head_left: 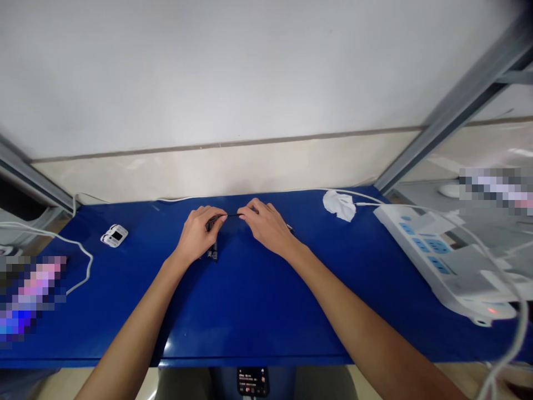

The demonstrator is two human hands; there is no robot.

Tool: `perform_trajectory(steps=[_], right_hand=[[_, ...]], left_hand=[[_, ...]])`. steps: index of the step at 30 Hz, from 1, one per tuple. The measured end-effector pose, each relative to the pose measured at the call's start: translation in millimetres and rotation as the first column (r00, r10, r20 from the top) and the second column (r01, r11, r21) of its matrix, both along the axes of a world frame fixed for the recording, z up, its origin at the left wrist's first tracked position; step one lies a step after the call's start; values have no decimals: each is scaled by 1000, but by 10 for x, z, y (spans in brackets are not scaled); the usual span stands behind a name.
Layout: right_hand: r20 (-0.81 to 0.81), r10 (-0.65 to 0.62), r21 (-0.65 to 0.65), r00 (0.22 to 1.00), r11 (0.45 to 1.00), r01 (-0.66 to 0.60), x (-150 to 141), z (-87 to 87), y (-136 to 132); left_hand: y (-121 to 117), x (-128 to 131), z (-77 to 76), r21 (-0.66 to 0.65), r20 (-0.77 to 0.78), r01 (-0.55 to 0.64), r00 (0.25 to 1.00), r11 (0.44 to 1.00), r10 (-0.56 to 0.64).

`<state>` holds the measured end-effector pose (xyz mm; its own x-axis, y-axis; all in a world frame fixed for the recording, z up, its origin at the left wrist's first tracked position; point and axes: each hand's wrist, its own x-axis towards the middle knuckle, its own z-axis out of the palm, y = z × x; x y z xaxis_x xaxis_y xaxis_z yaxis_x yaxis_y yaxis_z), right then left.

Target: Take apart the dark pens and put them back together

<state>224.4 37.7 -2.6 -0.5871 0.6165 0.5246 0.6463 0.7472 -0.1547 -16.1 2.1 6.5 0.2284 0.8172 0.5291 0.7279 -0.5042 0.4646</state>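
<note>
A thin black cable (233, 215) is stretched taut between my two hands above the blue table. My left hand (202, 230) is closed, pinching the cable with thumb and forefinger. Bunched black loops sit in its grip, and dark cable ends with plugs (212, 254) hang below its fingers; their exact type is too small to tell. My right hand (264, 222) pinches the other end of the stretched span between its fingertips. Just beyond the right wrist lies a small dark and light piece (290, 228), partly hidden by the hand.
The blue table (258, 311) meets a pale wall. A small white device (114, 235) lies left, a crumpled white tissue (340, 205) back right. At right stands a white power strip (420, 250) with a white cord (478, 244). A phone (252, 381) shows below the front edge.
</note>
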Motion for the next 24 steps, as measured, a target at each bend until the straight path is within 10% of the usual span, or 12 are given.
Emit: perform_trajectory(steps=[24], right_hand=[[-19, -58, 55, 998, 997, 59, 3, -24, 34]], left_hand=[[-5, -31, 46, 36, -18, -64, 998, 997, 64]])
